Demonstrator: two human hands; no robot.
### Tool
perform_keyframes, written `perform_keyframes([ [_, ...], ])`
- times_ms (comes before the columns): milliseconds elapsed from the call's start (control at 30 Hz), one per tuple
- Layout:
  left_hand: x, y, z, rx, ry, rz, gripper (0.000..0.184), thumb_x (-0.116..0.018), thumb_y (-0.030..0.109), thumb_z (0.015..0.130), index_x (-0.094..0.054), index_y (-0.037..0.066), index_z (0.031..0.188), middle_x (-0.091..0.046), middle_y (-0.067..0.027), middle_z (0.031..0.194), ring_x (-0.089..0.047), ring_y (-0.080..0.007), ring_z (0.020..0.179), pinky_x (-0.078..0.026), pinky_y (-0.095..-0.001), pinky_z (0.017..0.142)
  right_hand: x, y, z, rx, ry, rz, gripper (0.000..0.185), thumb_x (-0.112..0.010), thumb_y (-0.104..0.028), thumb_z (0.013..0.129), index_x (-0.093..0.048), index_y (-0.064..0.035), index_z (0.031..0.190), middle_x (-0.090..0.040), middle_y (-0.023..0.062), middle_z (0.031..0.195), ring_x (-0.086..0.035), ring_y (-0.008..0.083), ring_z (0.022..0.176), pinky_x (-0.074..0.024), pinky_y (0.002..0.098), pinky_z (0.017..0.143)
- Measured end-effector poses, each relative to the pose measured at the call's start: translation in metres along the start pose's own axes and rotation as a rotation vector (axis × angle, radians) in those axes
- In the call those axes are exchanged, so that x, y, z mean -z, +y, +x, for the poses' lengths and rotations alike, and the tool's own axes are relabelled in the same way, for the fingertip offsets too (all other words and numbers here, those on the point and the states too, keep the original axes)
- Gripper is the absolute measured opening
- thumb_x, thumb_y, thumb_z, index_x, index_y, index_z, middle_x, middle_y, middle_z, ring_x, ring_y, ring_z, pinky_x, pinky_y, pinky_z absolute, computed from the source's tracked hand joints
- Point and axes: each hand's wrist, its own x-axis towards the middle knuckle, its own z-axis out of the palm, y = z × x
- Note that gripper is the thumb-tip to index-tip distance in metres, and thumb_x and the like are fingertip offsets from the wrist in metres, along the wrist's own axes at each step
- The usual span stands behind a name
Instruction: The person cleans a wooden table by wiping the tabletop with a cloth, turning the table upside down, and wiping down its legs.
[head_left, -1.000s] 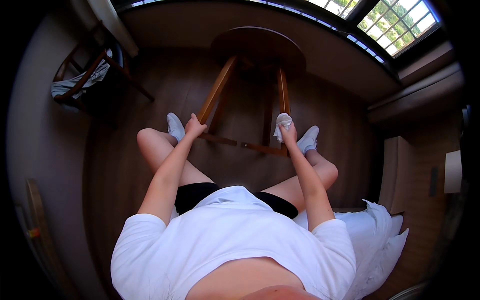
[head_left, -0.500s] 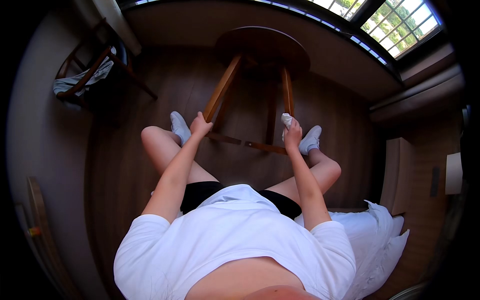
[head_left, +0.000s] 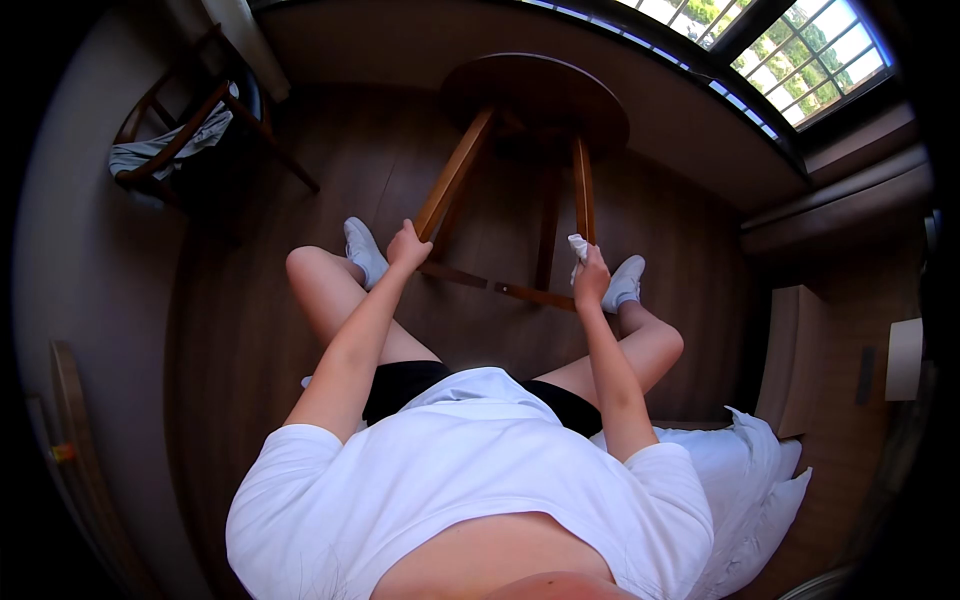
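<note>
A round wooden table (head_left: 535, 80) has its underside facing me, its legs pointing my way. My left hand (head_left: 408, 246) is closed round the lower end of the left table leg (head_left: 456, 175). On the other side, my right hand (head_left: 592, 276) grips a crumpled white cloth (head_left: 577, 247) at the lower end of the right table leg (head_left: 583, 190). Whether its fingers also wrap that leg is hard to see. Two short wooden crossbars (head_left: 535, 295) lie between the leg ends, a gap separating them. Two more legs show dimly behind.
My white-shod feet flank the table on the dark wood floor (head_left: 250, 340). A wooden chair (head_left: 190, 130) draped with grey cloth stands at back left. White bedding (head_left: 735, 480) is at right, near a box-like cabinet (head_left: 788, 345). A barred window (head_left: 810, 60) is at upper right.
The whole view has shifted slightly. My right hand sits a little lower on the right leg with the cloth; my left hand keeps its hold.
</note>
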Motion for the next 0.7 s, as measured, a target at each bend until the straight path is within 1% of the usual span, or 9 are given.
perform_keyframes([
  [167,-0.001,0.001,0.001,0.017,-0.005,0.006,0.044,-0.064,0.023,0.065,-0.042,0.003,0.097,-0.062,-0.021,0.092,-0.06,-0.0359,0.088,-0.048,-0.0434,0.075,0.002,-0.004,-0.005,-0.015,-0.036,0.006,0.031,-0.055,0.0,0.075,-0.058,-0.0037,0.107,-0.058,0.0156,0.109,-0.055,0.032,0.102,-0.0446,0.0389,0.087],
  [267,-0.003,-0.001,0.0,0.01,-0.005,0.004,0.045,-0.064,0.023,0.065,-0.042,0.003,0.098,-0.062,-0.0207,0.092,-0.06,-0.0359,0.088,-0.048,-0.0434,0.076,-0.003,0.003,-0.012,0.027,0.008,0.031,0.037,-0.054,0.002,0.075,-0.056,-0.0038,0.112,-0.056,0.0167,0.114,-0.052,0.0322,0.106,-0.042,0.0388,0.091],
  [333,-0.004,-0.002,0.003,0.006,-0.012,0.006,0.045,-0.064,0.023,0.065,-0.042,0.003,0.099,-0.062,-0.0206,0.092,-0.06,-0.0359,0.088,-0.048,-0.0433,0.076,-0.003,0.008,-0.01,0.065,-0.035,0.028,0.047,-0.055,0.0,0.075,-0.047,-0.0046,0.122,-0.049,0.0188,0.122,-0.051,0.034,0.108,-0.0399,0.0389,0.093],
  [367,-0.005,-0.003,0.004,0.006,-0.016,0.003,0.045,-0.064,0.023,0.066,-0.042,0.003,0.099,-0.062,-0.0205,0.093,-0.06,-0.0359,0.088,-0.048,-0.0432,0.076,-0.004,0.011,-0.008,0.06,-0.034,0.026,0.047,-0.055,0.0,0.075,-0.047,-0.0046,0.122,-0.049,0.0188,0.122,-0.051,0.034,0.108,-0.0399,0.0389,0.093],
  [433,-0.004,-0.002,0.004,0.013,-0.024,0.007,0.045,-0.064,0.023,0.066,-0.042,0.003,0.1,-0.062,-0.0203,0.093,-0.06,-0.0358,0.089,-0.048,-0.0431,0.076,-0.01,0.022,-0.001,0.009,-0.134,0.078,0.055,-0.056,-0.008,0.078,-0.036,-0.006,0.13,-0.042,0.0193,0.129,-0.051,0.0359,0.106,-0.042,0.0403,0.09],
  [467,-0.004,-0.002,0.005,0.025,-0.028,0.009,0.045,-0.064,0.023,0.066,-0.042,0.003,0.1,-0.062,-0.0202,0.094,-0.06,-0.0356,0.089,-0.048,-0.043,0.076,-0.014,0.026,0.004,0.01,-0.133,0.076,0.055,-0.056,-0.008,0.078,-0.036,-0.006,0.13,-0.042,0.0193,0.129,-0.051,0.0359,0.106,-0.042,0.0403,0.09],
  [533,-0.007,-0.004,0.007,0.028,-0.017,-0.004,0.044,-0.064,0.024,0.065,-0.042,0.004,0.098,-0.061,-0.0212,0.093,-0.059,-0.037,0.089,-0.048,-0.0439,0.076,-0.025,0.031,0.017,-0.027,-0.245,0.045,0.06,-0.056,-0.02,0.081,-0.03,-0.0052,0.133,-0.039,0.0207,0.131,-0.052,0.0375,0.105,-0.0444,0.0423,0.086],
  [633,-0.007,-0.005,0.008,0.023,-0.001,-0.007,0.043,-0.064,0.024,0.065,-0.042,0.004,0.096,-0.061,-0.0221,0.093,-0.058,-0.0384,0.09,-0.047,-0.0447,0.077,-0.04,0.031,0.037,-0.074,-0.28,0.022,0.062,-0.056,-0.027,0.082,-0.03,-0.0021,0.132,-0.039,0.0227,0.13,-0.053,0.0382,0.102,-0.0462,0.0437,0.082],
  [700,-0.006,-0.004,0.006,0.014,0.006,0.002,0.044,-0.064,0.024,0.065,-0.042,0.004,0.097,-0.061,-0.022,0.093,-0.058,-0.0383,0.09,-0.047,-0.0447,0.077,-0.048,0.029,0.049,-0.081,-0.283,0.002,0.062,-0.056,-0.027,0.082,-0.029,-0.0011,0.132,-0.039,0.0237,0.13,-0.053,0.0387,0.102,-0.0463,0.0435,0.082],
])
